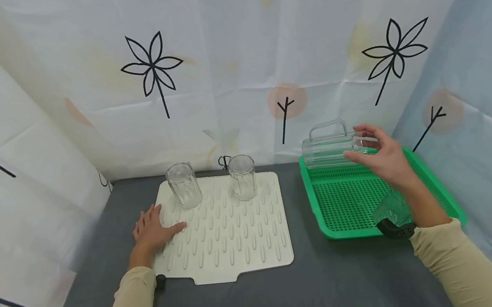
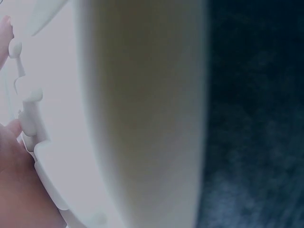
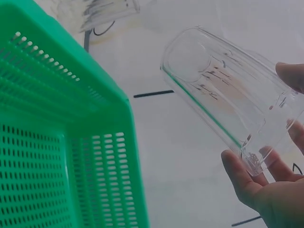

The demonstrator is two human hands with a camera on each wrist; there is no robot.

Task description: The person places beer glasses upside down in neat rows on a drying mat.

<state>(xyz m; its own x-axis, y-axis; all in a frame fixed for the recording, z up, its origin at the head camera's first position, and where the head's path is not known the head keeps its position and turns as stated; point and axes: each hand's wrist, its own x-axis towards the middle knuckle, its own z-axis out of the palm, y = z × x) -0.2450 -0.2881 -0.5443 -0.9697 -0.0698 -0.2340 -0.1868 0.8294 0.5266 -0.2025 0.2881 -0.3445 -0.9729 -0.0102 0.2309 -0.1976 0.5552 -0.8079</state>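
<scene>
Curtained-off nook, more staged booth than furnished room. Pale printed cloth [image 1: 223, 47] hangs behind and to both sides, creased, patterned with black line flowers. Dark grey tabletop [image 1: 329, 288] runs up to it. Wares are kitchen-type: white studded mat [image 1: 223, 260], clear mugs [image 1: 243, 180], green basket [image 1: 350, 233] (home or lab beyond, I can't tell).

Head view evenly lit; left wrist view washes out the blurred mat [image 2: 118, 114]
</scene>
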